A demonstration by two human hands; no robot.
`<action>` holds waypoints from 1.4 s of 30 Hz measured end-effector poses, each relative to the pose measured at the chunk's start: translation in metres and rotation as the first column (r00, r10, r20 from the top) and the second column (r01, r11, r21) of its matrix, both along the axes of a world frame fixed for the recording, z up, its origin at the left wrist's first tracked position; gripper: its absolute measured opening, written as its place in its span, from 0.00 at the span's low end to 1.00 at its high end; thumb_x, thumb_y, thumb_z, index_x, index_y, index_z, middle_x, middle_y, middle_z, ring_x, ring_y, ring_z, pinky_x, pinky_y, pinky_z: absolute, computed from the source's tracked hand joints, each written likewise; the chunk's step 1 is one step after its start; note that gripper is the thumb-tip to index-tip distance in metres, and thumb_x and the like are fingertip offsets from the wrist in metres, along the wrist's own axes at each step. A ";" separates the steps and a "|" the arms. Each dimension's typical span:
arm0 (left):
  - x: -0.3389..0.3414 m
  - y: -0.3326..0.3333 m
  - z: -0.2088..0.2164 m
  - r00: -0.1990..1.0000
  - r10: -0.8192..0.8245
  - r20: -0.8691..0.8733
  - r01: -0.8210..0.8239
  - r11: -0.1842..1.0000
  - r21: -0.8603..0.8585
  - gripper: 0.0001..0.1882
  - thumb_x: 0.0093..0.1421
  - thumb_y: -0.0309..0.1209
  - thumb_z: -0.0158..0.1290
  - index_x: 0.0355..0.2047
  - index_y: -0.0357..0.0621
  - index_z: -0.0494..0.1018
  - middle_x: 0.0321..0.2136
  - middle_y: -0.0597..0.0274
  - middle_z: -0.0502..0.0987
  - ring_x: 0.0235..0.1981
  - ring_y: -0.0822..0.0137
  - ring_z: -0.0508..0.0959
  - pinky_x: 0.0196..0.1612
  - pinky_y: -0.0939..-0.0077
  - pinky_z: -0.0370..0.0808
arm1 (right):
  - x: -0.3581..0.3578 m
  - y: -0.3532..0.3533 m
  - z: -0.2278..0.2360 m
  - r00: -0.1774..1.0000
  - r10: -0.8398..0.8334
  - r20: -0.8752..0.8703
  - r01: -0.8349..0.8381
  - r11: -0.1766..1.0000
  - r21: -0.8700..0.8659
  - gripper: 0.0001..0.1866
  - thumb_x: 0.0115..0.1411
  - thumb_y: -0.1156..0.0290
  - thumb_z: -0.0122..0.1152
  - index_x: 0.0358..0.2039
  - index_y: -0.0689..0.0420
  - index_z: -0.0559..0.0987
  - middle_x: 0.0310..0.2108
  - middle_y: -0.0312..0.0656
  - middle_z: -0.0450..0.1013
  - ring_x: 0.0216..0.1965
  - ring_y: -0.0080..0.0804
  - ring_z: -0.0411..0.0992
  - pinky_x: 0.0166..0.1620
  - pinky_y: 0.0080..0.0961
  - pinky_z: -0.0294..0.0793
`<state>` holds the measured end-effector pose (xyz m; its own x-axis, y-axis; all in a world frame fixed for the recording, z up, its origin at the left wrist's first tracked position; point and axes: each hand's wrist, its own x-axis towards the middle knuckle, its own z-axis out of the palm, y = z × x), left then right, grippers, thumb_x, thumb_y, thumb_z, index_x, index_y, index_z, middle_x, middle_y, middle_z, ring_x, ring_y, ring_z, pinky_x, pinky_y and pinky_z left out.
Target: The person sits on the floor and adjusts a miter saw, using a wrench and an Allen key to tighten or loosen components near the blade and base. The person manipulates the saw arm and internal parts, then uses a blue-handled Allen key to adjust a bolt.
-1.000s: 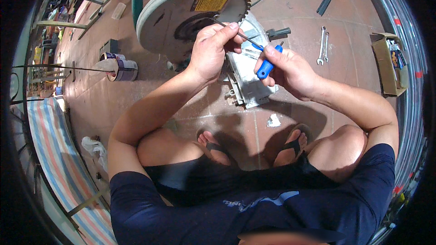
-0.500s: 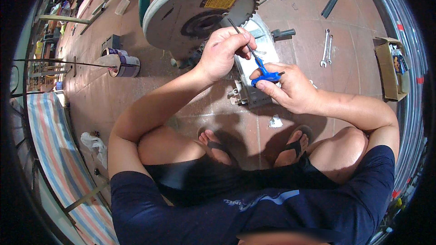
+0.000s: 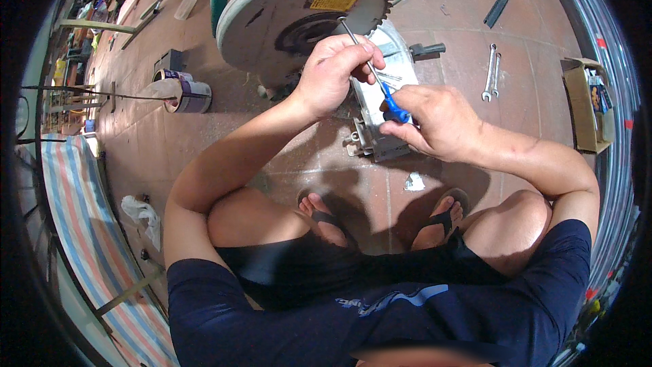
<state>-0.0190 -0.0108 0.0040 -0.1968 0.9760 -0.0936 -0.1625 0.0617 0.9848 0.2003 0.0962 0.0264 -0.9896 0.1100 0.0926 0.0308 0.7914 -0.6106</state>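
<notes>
My right hand (image 3: 441,122) is wrapped round the blue handle of a T-handle hex key (image 3: 396,110). Farther up its thin metal shaft, the fingers of my left hand (image 3: 336,75) are pinched. The key's tip points up and away, appearing at the hub area of a large cut-off saw (image 3: 255,24); I cannot tell whether it sits in a bolt. The saw's toothed blade (image 3: 377,19) shows at the guard's right edge. Beneath my hands lies the saw's pale metal base (image 3: 394,146), partly hidden by them.
Two open-end wrenches (image 3: 490,75) lie on the tiled floor to the right, near an open cardboard box (image 3: 585,105). A paint tin (image 3: 190,97) stands to the left. Long metal bars (image 3: 614,183) run down the right side. A striped sheet (image 3: 88,224) covers something at the left.
My right hand has turned on the hex key, and the crossbar of its handle now shows less. The left hand stays at the shaft. The whole view has shifted slightly.
</notes>
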 end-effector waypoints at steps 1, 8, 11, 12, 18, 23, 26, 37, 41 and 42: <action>-0.001 0.000 0.000 1.000 -0.010 0.016 0.010 1.000 0.014 0.17 0.73 0.36 0.48 0.36 0.36 0.80 0.35 0.59 0.82 0.34 0.71 0.78 0.44 0.72 0.77 | 0.000 0.001 0.006 0.993 0.039 -0.114 -0.028 0.995 0.095 0.16 0.63 0.57 0.71 0.37 0.57 0.80 0.31 0.45 0.78 0.33 0.48 0.80 0.38 0.41 0.80; -0.002 -0.001 0.002 0.980 -0.070 0.187 0.049 0.993 0.111 0.20 0.73 0.37 0.45 0.27 0.38 0.73 0.38 0.53 0.80 0.36 0.66 0.79 0.45 0.71 0.76 | -0.002 0.003 0.040 0.909 0.226 -0.351 -0.027 0.870 0.492 0.15 0.57 0.56 0.70 0.28 0.53 0.77 0.26 0.36 0.70 0.27 0.33 0.77 0.31 0.34 0.77; -0.001 -0.001 0.005 0.980 -0.073 0.184 0.052 0.992 0.115 0.19 0.72 0.37 0.45 0.26 0.39 0.72 0.37 0.52 0.78 0.35 0.64 0.78 0.46 0.70 0.76 | -0.003 0.002 0.043 0.898 0.263 -0.352 -0.039 0.845 0.533 0.12 0.56 0.58 0.68 0.28 0.51 0.76 0.25 0.35 0.70 0.27 0.32 0.77 0.31 0.33 0.77; -0.001 -0.001 0.005 0.984 -0.073 0.162 0.055 0.992 0.117 0.18 0.72 0.37 0.45 0.26 0.39 0.70 0.37 0.51 0.77 0.35 0.63 0.77 0.46 0.68 0.76 | -0.004 0.002 0.042 0.893 0.276 -0.356 -0.042 0.838 0.544 0.11 0.55 0.59 0.67 0.28 0.51 0.76 0.25 0.35 0.70 0.27 0.31 0.77 0.31 0.33 0.76; 0.000 0.000 0.003 0.989 -0.060 0.134 0.043 0.992 0.123 0.17 0.70 0.35 0.44 0.25 0.39 0.69 0.36 0.52 0.77 0.35 0.64 0.77 0.45 0.69 0.76 | -0.005 0.004 0.037 0.869 0.334 -0.365 -0.071 0.815 0.575 0.10 0.51 0.61 0.65 0.27 0.50 0.75 0.26 0.33 0.69 0.28 0.29 0.74 0.31 0.31 0.74; 0.001 0.001 0.003 0.991 -0.039 0.129 0.022 0.991 0.129 0.17 0.69 0.35 0.44 0.25 0.39 0.70 0.35 0.53 0.78 0.34 0.65 0.77 0.44 0.70 0.76 | -0.008 0.006 0.038 0.839 0.368 -0.400 -0.072 0.805 0.589 0.09 0.51 0.60 0.64 0.27 0.49 0.74 0.26 0.32 0.67 0.30 0.27 0.72 0.31 0.29 0.72; 0.003 -0.001 0.005 0.994 -0.019 0.110 0.005 0.992 0.123 0.17 0.69 0.36 0.43 0.24 0.40 0.68 0.34 0.52 0.77 0.34 0.64 0.76 0.44 0.69 0.75 | -0.010 0.006 0.039 0.829 0.367 -0.421 -0.060 0.808 0.587 0.09 0.51 0.60 0.64 0.27 0.48 0.74 0.26 0.32 0.65 0.30 0.27 0.72 0.31 0.29 0.71; 0.002 0.002 0.012 1.000 0.005 0.015 -0.005 0.999 0.045 0.17 0.69 0.35 0.43 0.23 0.40 0.67 0.32 0.53 0.76 0.33 0.63 0.74 0.43 0.68 0.74 | -0.006 0.007 0.036 0.875 0.319 -0.365 -0.070 0.828 0.556 0.11 0.56 0.58 0.66 0.31 0.49 0.76 0.25 0.33 0.68 0.28 0.31 0.74 0.31 0.33 0.72; -0.006 0.002 0.013 0.982 -0.039 -0.183 0.029 0.998 -0.056 0.18 0.72 0.36 0.45 0.28 0.39 0.74 0.28 0.64 0.77 0.32 0.70 0.78 0.41 0.73 0.75 | -0.004 0.005 0.031 0.970 0.142 -0.198 -0.099 0.972 0.213 0.19 0.63 0.53 0.69 0.38 0.55 0.75 0.26 0.45 0.75 0.30 0.48 0.79 0.34 0.47 0.79; -0.008 0.001 0.013 0.983 -0.046 -0.176 0.036 0.998 -0.059 0.18 0.73 0.37 0.45 0.28 0.39 0.74 0.28 0.64 0.76 0.31 0.71 0.77 0.39 0.74 0.74 | -0.005 0.003 0.029 0.973 0.129 -0.190 -0.096 0.980 0.176 0.19 0.63 0.53 0.69 0.38 0.56 0.75 0.27 0.45 0.75 0.31 0.49 0.79 0.34 0.47 0.79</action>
